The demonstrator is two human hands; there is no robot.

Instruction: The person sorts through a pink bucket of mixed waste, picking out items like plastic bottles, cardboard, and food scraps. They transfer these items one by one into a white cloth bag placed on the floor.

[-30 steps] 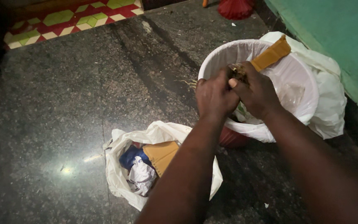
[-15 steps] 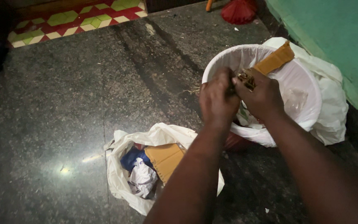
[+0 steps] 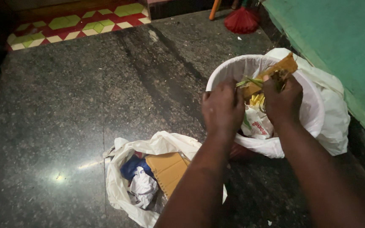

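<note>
A round bin lined with a white plastic bag stands on the dark floor at the right. My left hand hovers over its near rim, fingers pinched on thin green stems. My right hand is closed on a clump of dark brown waste, held above the bin. A brown cardboard strip leans inside the bin, with a white printed wrapper and yellow scraps below it.
An open white bag lies on the granite floor near me, holding a brown spiral notebook, blue material and crumpled paper. A green wall runs along the right. A red broom head rests at the back, beside patterned tiles.
My two hands were clasped together over the bin; now they have drawn apart, the right one moving right with the brown clump, and green stems show between them.
</note>
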